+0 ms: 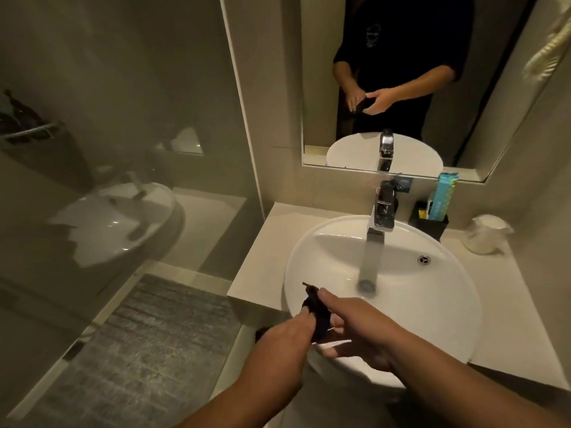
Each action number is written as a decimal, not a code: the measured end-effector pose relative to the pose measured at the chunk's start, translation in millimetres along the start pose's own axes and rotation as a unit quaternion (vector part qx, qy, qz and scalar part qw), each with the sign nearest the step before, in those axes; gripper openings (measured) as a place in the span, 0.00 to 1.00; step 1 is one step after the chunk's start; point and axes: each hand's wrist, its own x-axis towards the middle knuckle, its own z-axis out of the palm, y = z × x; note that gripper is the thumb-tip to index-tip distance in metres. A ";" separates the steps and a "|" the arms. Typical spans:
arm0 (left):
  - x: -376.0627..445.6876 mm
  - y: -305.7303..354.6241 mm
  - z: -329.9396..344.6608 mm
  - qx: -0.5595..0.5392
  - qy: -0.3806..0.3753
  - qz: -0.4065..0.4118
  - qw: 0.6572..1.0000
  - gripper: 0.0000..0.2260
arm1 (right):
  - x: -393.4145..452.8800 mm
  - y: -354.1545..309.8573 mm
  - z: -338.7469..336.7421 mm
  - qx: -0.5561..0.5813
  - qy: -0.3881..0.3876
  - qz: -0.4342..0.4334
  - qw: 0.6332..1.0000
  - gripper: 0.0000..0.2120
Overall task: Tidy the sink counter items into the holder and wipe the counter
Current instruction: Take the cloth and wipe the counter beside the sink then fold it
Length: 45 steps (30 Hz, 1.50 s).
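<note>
Low in the frame's centre, the left hand (279,341) and right hand (358,329) together grip a small dark crumpled cloth (316,313) over the front rim of the round white ceramic basin (432,304). Behind the chrome faucet (378,230), at centre right, a black rectangular holder (431,225) contains a teal box (443,196).

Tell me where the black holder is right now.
The black holder stands at the back right of the counter, against the wall below the mirror, between the faucet and a white container.
</note>
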 end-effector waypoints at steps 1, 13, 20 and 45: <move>-0.7 8.2 -3.2 0.053 0.005 0.041 0.998 0.37 | -9.1 -1.4 0.4 0.007 0.017 -0.024 1.000 0.21; -16.5 10.9 -31.0 -0.272 -0.095 0.034 0.957 0.25 | -126.8 19.7 4.4 -0.018 0.132 -0.206 0.969 0.09; -14.6 30.3 -28.6 -0.195 -0.139 0.150 0.959 0.07 | -183.7 60.9 2.9 -0.101 0.203 -0.233 0.946 0.23; -63.9 30.3 15.6 0.120 0.000 0.257 0.959 0.24 | -160.1 145.6 -21.5 -0.424 0.292 -0.191 0.836 0.09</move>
